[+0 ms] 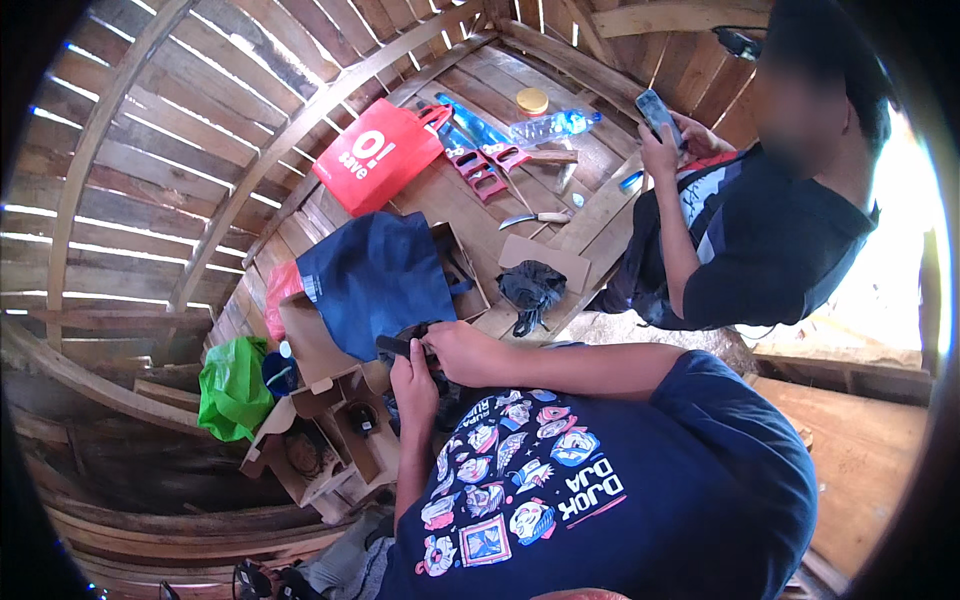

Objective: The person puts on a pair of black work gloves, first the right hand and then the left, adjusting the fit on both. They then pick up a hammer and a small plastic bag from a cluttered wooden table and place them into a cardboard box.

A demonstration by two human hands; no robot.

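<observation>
Daylight through wall slats (130,205), white glare at right, fisheye bending near edges.

- Left hand (414,385) and right hand (465,353) gripping a black strap-like object (393,346).
- Dark-blue fabric bag (375,275) just beyond them.
- Crumpled black plastic bag (532,286) beside a flat brown cardboard piece (560,258).

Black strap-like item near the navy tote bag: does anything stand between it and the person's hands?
Nothing visible does: the left hand and right hand are both on the black strap-like item. The navy tote bag lies just beyond them, not in between.
</observation>
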